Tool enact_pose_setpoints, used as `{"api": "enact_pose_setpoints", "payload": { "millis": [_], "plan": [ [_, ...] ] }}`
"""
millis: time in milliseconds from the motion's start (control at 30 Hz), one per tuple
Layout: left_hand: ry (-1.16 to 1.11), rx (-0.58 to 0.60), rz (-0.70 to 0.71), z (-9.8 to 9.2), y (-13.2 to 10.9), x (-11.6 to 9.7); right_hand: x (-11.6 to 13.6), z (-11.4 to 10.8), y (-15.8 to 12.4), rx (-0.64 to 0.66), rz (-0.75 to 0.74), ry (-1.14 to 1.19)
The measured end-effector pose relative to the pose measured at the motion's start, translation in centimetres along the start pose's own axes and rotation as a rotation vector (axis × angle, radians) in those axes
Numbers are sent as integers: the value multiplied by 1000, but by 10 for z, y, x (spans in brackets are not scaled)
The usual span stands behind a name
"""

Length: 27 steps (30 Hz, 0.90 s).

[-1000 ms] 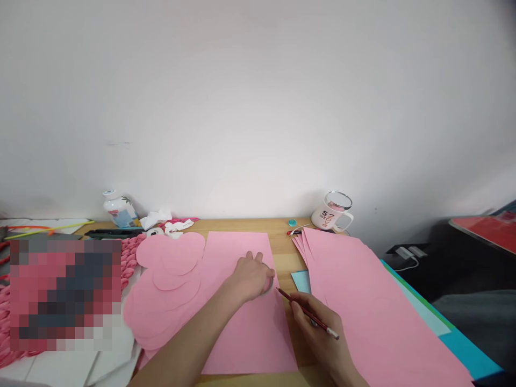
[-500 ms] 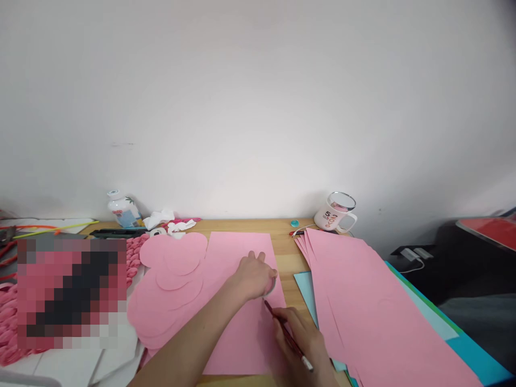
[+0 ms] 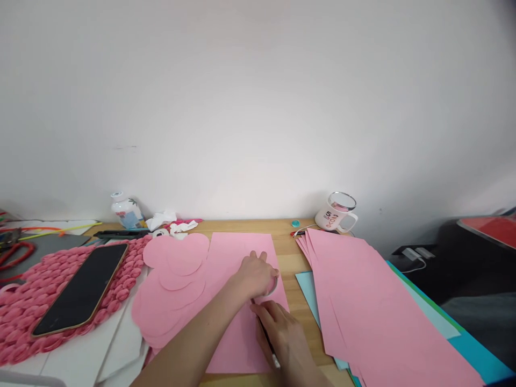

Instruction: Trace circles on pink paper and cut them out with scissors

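A pink paper sheet (image 3: 236, 252) lies on the wooden desk in front of me. My left hand (image 3: 255, 275) presses down on a small round ring-like object (image 3: 274, 285) that rests on the sheet, fingers curled over it. My right hand (image 3: 282, 333) grips a dark pencil (image 3: 266, 339), whose tip touches the sheet just beside the round object's near edge. The pencil's white end sticks out toward me.
Several pink paper circles (image 3: 177, 269) are stacked left of the sheet. A phone (image 3: 83, 287) lies on a pink knitted mat (image 3: 32, 293). A fanned pile of pink sheets (image 3: 363, 301) over blue paper fills the right. A white mug (image 3: 335, 215) and a small bottle (image 3: 127, 212) stand by the wall.
My right hand has carried the pencil left from beside the sheet onto it, down to the round object's near edge. My left hand has stayed on the object.
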<state>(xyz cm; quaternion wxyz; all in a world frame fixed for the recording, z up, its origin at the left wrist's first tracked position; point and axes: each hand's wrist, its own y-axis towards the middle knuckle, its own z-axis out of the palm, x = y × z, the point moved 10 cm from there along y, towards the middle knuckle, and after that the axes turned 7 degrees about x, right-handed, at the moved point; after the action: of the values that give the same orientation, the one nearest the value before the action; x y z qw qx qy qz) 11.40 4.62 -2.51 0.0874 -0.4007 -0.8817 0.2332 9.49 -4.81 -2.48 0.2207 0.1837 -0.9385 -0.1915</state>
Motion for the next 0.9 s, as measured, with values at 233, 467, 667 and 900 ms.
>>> {"api": "enact_pose_setpoints", "payload": {
  "millis": [233, 467, 667, 900],
  "plan": [
    [-14, -35, 7, 0, 0, -2, -45, -26, -34, -85, 207, 212],
    [0, -39, -21, 1, -8, -14, -123, -75, 12, -235, 568, 539],
    [15, -16, -164, 13, 3, -18, -106, -35, 102, 27, 386, 858],
    [1, -5, -163, 21, 11, -19, -59, 16, 128, 450, 249, 759]
  ]
}}
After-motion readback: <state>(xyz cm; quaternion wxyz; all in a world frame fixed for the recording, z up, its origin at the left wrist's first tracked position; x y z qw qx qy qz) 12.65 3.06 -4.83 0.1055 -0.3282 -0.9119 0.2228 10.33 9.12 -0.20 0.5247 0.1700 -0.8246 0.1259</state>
